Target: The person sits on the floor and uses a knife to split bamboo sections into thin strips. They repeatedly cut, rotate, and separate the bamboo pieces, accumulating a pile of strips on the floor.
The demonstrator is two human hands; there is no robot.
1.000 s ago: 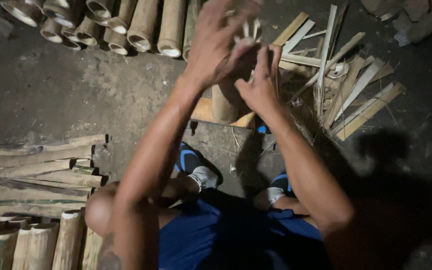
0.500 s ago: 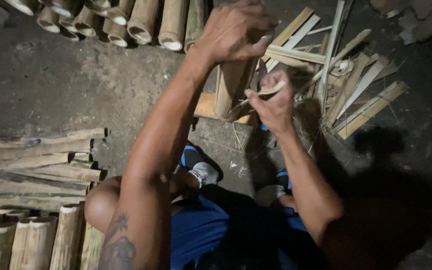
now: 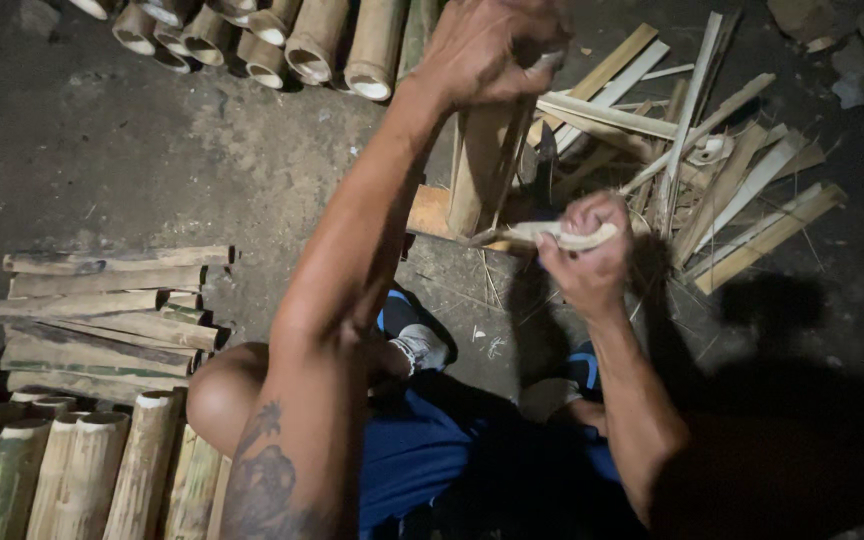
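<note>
Head view shows us hemmed in: round green-tan bamboo tubes (image 3: 282,45) along the top edge, flat split bamboo slats (image 3: 102,310) to our left, pale cut strips (image 3: 742,190) to our right, bare dirt floor (image 3: 132,170) between. Our left hand (image 3: 487,50) grips the top of the upright split bamboo piece (image 3: 477,170), fingers closed. Our right hand (image 3: 587,255) is fisted round a pale-handled blade (image 3: 552,237); its cutting edge is hard to make out.

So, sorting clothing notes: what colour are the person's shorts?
Blue, seen in the head view: the shorts, below the left hand and right hand.
</note>
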